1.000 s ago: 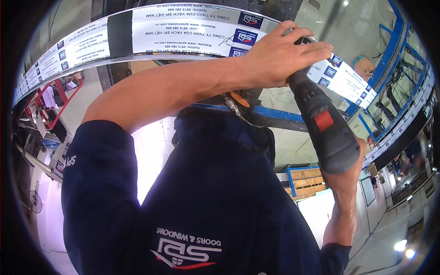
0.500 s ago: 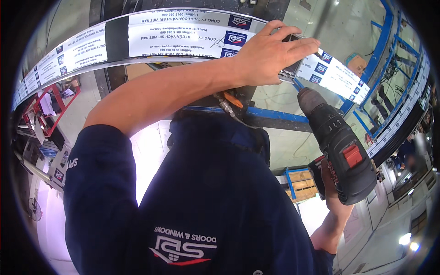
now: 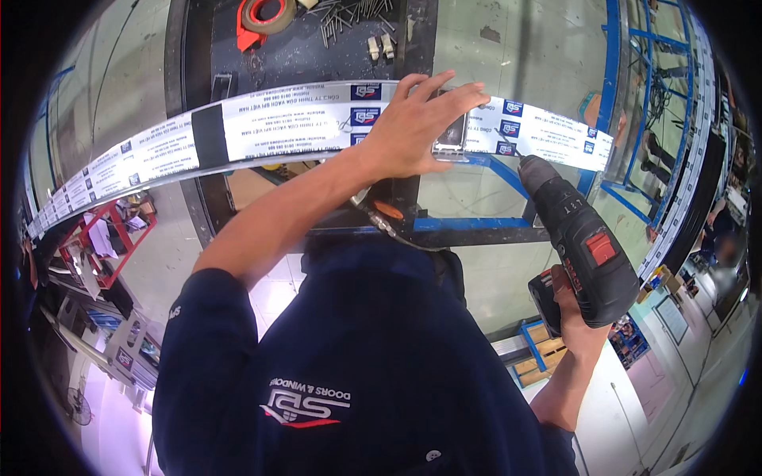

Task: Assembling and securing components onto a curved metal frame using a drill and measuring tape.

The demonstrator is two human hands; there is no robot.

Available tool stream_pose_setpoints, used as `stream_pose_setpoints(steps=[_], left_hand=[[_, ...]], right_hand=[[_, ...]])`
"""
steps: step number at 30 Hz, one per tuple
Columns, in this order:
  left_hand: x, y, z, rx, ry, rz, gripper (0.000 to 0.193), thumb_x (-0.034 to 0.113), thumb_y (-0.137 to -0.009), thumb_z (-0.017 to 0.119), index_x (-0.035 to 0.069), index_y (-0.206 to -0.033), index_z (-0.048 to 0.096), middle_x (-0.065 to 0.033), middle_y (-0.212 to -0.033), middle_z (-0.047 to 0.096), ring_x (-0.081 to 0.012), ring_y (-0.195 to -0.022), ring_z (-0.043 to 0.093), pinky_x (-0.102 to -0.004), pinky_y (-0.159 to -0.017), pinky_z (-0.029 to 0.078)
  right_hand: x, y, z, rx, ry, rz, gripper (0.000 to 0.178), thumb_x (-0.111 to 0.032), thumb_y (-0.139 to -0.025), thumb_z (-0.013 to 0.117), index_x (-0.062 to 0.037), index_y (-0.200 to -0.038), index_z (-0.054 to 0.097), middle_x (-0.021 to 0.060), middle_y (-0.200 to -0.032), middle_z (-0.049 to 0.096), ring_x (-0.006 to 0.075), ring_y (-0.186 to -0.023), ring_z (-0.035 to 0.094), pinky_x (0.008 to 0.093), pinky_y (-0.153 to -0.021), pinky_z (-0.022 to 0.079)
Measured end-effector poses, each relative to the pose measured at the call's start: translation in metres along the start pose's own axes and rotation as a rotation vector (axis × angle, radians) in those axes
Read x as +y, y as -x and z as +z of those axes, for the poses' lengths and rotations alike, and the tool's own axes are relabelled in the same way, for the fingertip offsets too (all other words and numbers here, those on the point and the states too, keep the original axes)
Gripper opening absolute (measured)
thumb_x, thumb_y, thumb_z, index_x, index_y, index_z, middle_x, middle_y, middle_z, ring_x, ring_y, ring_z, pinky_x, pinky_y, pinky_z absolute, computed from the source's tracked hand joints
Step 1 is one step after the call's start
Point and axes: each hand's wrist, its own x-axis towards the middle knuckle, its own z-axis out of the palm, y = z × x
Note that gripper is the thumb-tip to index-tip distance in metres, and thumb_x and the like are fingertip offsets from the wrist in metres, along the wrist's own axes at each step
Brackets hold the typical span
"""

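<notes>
My left hand (image 3: 401, 131) grips a long metal profile (image 3: 258, 131) covered in white film with blue printed patches. Its thumb sits at the near edge and its fingers reach across the top. Beside the palm, a small clear-and-metal fitting (image 3: 451, 141) shows at the profile, partly hidden by the fingers. A black cordless drill (image 3: 587, 246) with a red switch is in my right hand (image 3: 573, 313), wrapped round its handle. The drill's chuck points up and left; its thin bit ends close to the profile's near edge, right of my left hand. Whether it touches I cannot tell.
The profile lies across a dark bench frame (image 3: 405, 47). Beyond it are a red tape dispenser (image 3: 264, 14), scattered screws (image 3: 341, 28) and two small white pieces (image 3: 381, 47). An orange-marked air hose fitting (image 3: 387, 209) hangs near my waist. Blue metal frames (image 3: 613, 87) stand right.
The view has shifted, showing more of the bench beyond the profile. The drill bit is now farther right of my left hand. The left hand still holds the profile.
</notes>
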Motion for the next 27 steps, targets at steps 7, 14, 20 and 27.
stream_pose_setpoints(steps=[7, 14, 20, 27], left_hand=[[-0.014, -0.001, 0.007, 0.073, 0.168, -0.031, 0.089, 0.052, -0.071, 0.09, 0.016, -0.144, 0.055, -0.0072, -0.157, 0.053, -0.0408, -0.147, 0.044, -0.0541, -0.12, 0.027], [0.0, 0.002, -0.013, 0.071, 0.183, -0.037, 0.092, 0.049, -0.065, 0.095, 0.015, -0.138, 0.051, -0.0069, -0.162, 0.048, -0.0401, -0.156, 0.032, -0.0573, -0.126, 0.018], [0.0, 0.004, 0.002, -0.02, -0.031, -0.125, 0.1, 0.022, -0.059, 0.097, 0.021, -0.144, 0.045, -0.0045, -0.17, 0.032, -0.0386, -0.158, 0.026, -0.0618, -0.129, 0.012], [-0.001, 0.008, 0.007, 0.035, 0.002, -0.107, 0.093, 0.016, -0.059, 0.096, 0.022, -0.137, 0.046, -0.0035, -0.169, 0.037, -0.036, -0.157, 0.029, -0.0552, -0.129, 0.014]], right_hand=[[-0.001, -0.034, -0.005, -0.063, 0.044, -0.187, 0.027, -0.006, -0.089, 0.079, -0.0012, -0.116, 0.074, 0.0066, -0.099, 0.077, 0.0151, -0.082, 0.07, 0.0328, -0.078, 0.056], [0.002, -0.059, -0.004, -0.099, 0.229, -0.292, 0.028, -0.005, -0.085, 0.078, -0.0039, -0.114, 0.076, 0.009, -0.104, 0.078, 0.0235, -0.092, 0.074, 0.0356, -0.086, 0.056], [0.005, -0.069, -0.007, -0.178, 0.197, -0.122, 0.064, -0.013, -0.072, 0.09, -0.0002, -0.127, 0.06, 0.0174, -0.121, 0.065, 0.0354, -0.112, 0.066, 0.0438, -0.099, 0.05], [-0.035, -0.082, 0.0, -0.216, 0.36, -0.32, 0.035, -0.01, -0.082, 0.081, -0.0077, -0.117, 0.075, 0.0113, -0.112, 0.074, 0.0291, -0.102, 0.069, 0.0399, -0.093, 0.053]])
